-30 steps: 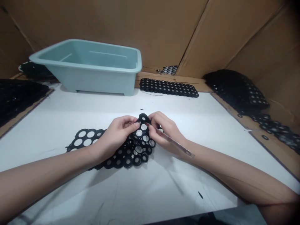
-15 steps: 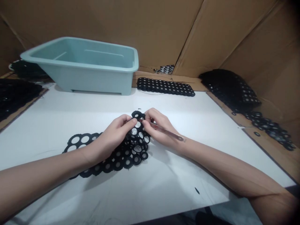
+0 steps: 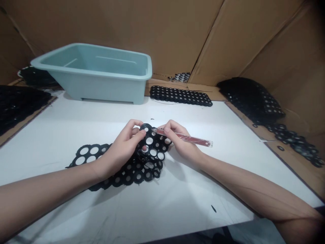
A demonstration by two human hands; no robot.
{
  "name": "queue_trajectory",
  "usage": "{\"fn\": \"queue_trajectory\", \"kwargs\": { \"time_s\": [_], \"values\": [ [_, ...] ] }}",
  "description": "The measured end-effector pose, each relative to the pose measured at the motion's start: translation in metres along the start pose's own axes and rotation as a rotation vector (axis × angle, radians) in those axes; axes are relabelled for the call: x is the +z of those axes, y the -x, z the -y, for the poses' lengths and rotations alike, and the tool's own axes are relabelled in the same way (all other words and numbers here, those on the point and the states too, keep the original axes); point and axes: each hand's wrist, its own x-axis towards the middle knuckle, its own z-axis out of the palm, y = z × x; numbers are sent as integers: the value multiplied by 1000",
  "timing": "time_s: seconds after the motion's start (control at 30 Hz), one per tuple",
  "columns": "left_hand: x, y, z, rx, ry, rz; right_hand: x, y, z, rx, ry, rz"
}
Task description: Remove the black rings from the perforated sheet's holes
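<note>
A black rubbery sheet of joined rings lies partly folded on the white table, its right end raised. My left hand pinches the top edge of that raised end between thumb and fingers. In my right hand is a slim tool with a flat red handle, held like a pen. The tool's narrow tip touches or nearly touches the rings just beside my left thumb; what kind of tip it has is too small to tell. My left forearm covers part of the sheet.
A pale blue tub stands at the back left. Behind my hands is a flat black ring sheet. Dark piles lie at the left and right, with loose rings near the right edge. Cardboard walls enclose the table.
My right hand has shifted slightly right, and the tool now lies flatter with its red face showing. The raised sheet end has turned a little and spread open more. The view has shifted slightly.
</note>
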Motion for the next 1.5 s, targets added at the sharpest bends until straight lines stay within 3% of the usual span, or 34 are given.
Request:
{"fn": "queue_trajectory", "kwargs": {
  "time_s": [0.3, 0.47, 0.6, 0.8, 0.9, 1.2, 1.5],
  "values": [
    [-1, 1, 4, 157, -165, -43, 7, 2, 1, -102, 304, 18],
    [0, 3, 4, 119, -203, -30, 11, 1, 1, -155, 475, 5],
    [2, 5, 3, 78, -270, -72, 12, -3, 0, -167, 500, -17],
    [2, 7, 0, 51, -262, -5, 11, -6, 1, -154, 514, -38],
    [1, 6, -2, 49, -262, -18, 8, -7, 2, -114, 450, -24],
    [-1, 5, 4, 38, -209, -176, -4, 1, 0, 40, -58, 37],
    [-2, 1, 5, 87, -185, -34, -4, 0, -1, -16, -23, 52]
  ]
}}
